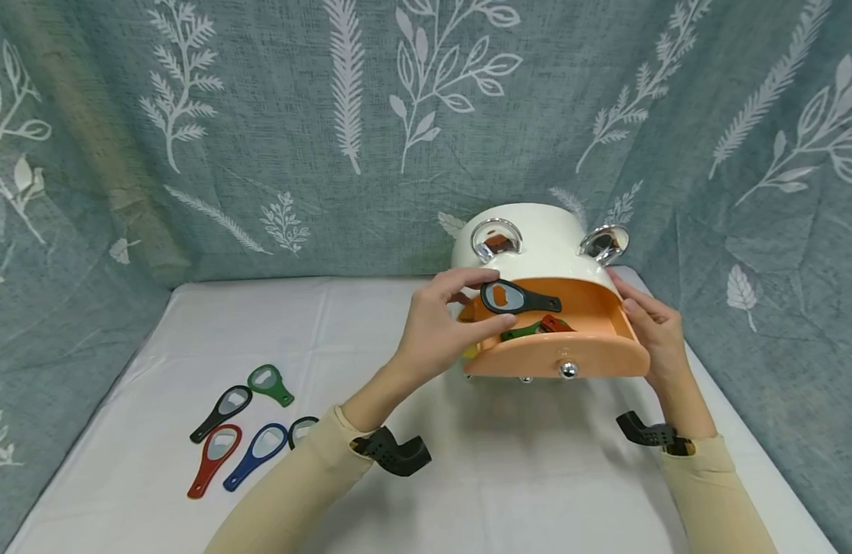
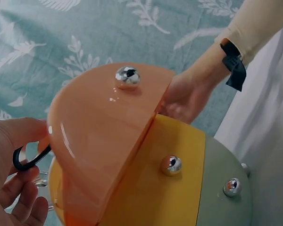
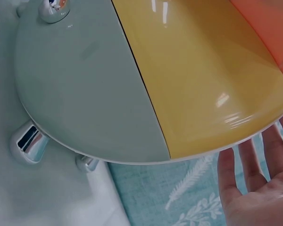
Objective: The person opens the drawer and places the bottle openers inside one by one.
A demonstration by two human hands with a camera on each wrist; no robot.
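Note:
My left hand (image 1: 436,327) pinches a black bottle opener (image 1: 506,297) by its round end, thumb below and fingers above. It hangs over the pulled-out orange drawer (image 1: 522,360) of a white rounded cabinet (image 1: 536,231). Inside that drawer lie a green bottle opener (image 1: 519,332) and a red one (image 1: 556,324). My right hand (image 1: 657,335) rests against the cabinet's right side, fingers extended along it in the right wrist view. Below the orange drawer are a closed yellow drawer (image 2: 179,136) and a grey-green drawer (image 2: 221,207).
Several bottle openers lie at the table's left: a green one (image 1: 272,384), a black one (image 1: 221,412), a red one (image 1: 214,459) and a blue one (image 1: 255,455). Another black-rimmed opener (image 1: 302,429) is partly behind my left sleeve. A patterned curtain (image 1: 294,138) surrounds the white table (image 1: 370,331).

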